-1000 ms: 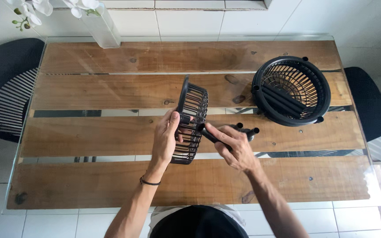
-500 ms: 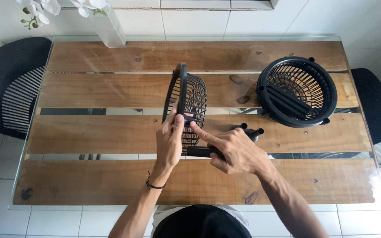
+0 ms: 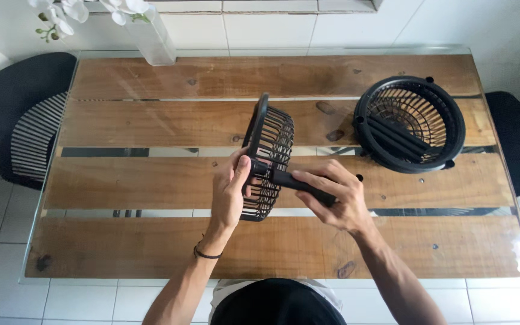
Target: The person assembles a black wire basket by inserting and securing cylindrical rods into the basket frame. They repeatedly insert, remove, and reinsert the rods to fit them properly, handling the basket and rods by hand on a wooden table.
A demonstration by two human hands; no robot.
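Overhead, the left hand [image 3: 229, 194] clasped the rim of a black wire fan grille [image 3: 266, 157], a domed cage of thin curved ribs, held on edge above the middle of the table [image 3: 151, 180]. Its fingers were curled round the lower part of the rim, the thumb pressed near the hub. The right hand [image 3: 335, 201] was closed around a smooth black cylindrical handle [image 3: 299, 182], whose tip met the centre of the grille where the thumb lay. Both hands gripped firmly, with no slack visible.

The table was made of broad, knotty wooden planks under a glass top, with narrow gaps between the boards. Well apart to the right, a second black grille [image 3: 410, 123] lay bowl-like on the wood, round and ribbed, with a few dark rods lying inside it. A white vase [image 3: 150, 37] of pale flowers stood at the far edge, and black slatted chairs [image 3: 22, 114] flanked both ends over a white tiled floor.
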